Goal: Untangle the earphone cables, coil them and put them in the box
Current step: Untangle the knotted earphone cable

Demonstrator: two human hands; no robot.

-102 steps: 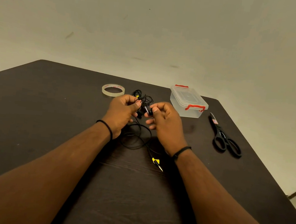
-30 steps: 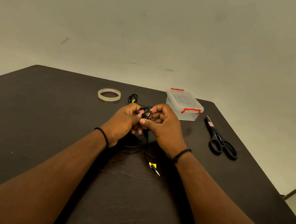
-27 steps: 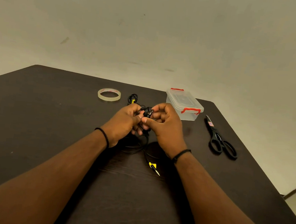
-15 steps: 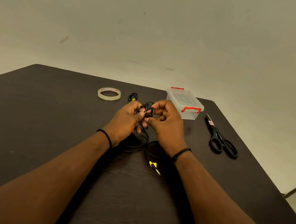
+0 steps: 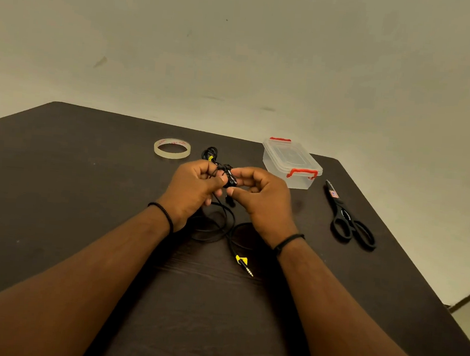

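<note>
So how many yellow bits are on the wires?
2: one yellow tag by the plug near the right wrist, one on the bundle behind the left hand. Hands may hide more.

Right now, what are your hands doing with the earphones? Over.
Left hand and right hand both pinching tangled earphone cables. Box lid on. Nothing blocking.

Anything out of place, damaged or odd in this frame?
Nothing stands out. Both hands, left hand and right hand, pinch the tangled earphone cable; the box sits shut; tape roll and scissors lie flat.
</note>
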